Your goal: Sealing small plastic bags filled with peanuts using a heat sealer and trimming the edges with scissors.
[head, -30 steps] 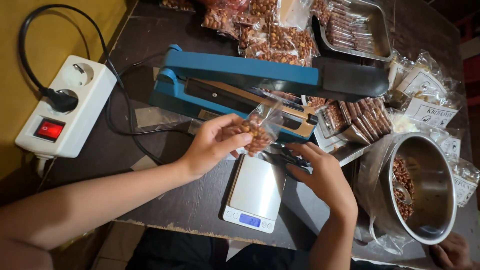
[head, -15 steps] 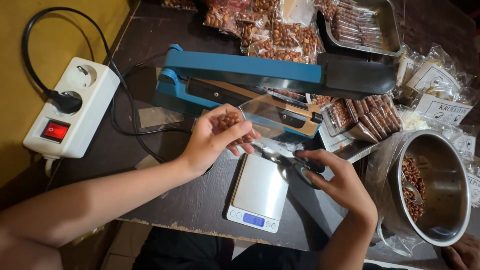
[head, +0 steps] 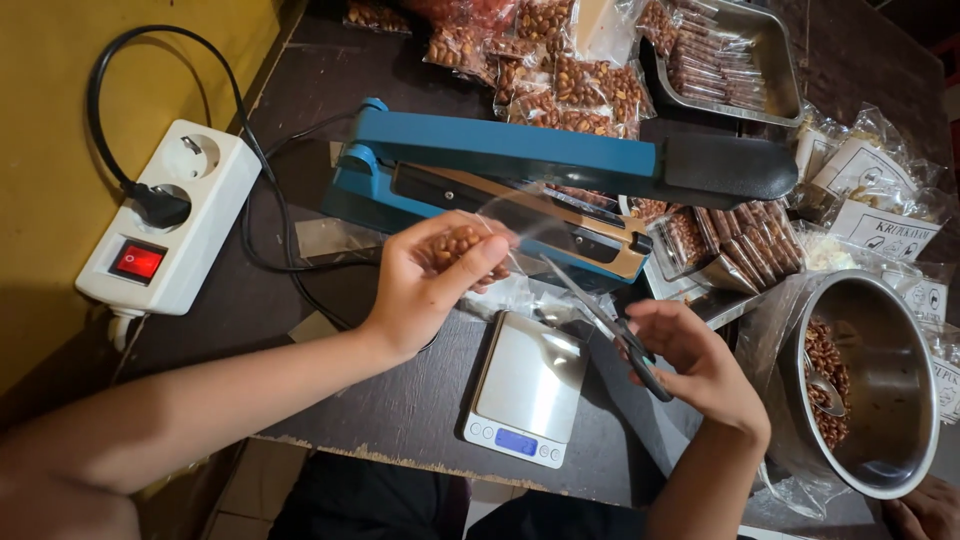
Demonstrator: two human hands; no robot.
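**Packing bench inspection: bag of nuts held against scissors**

Head view. The left hand (head: 435,280) was raised above the dark table (head: 300,300), fingers curled closed round a small clear bag of nuts (head: 462,245). The bag's empty upper film stood out to the right of the thumb, in front of the blue heat sealer (head: 520,165). The sealer's arm was lifted, its black handle pointing right.

The right hand (head: 700,365) was closed on the dark handles of a pair of scissors (head: 600,320). The blades pointed up and left toward the bag's film; whether they touched the film could not be told.

Between and below the two hands a small digital scale (head: 528,385) lay on the table, its steel plate bare and its blue display lit near the front edge.

On the left, a white power strip (head: 170,215) rested half on the yellow surface, red switch lit, with one black plug (head: 155,205) seated in it.

At the right edge a steel bowl (head: 880,400) lined with clear plastic held nuts and a spoon (head: 825,385). Behind it lay narrow sealed packets (head: 740,235) and bags with white labels (head: 870,200). At the far end stood filled nut bags (head: 560,70) and a metal tray (head: 750,60) with more packets.
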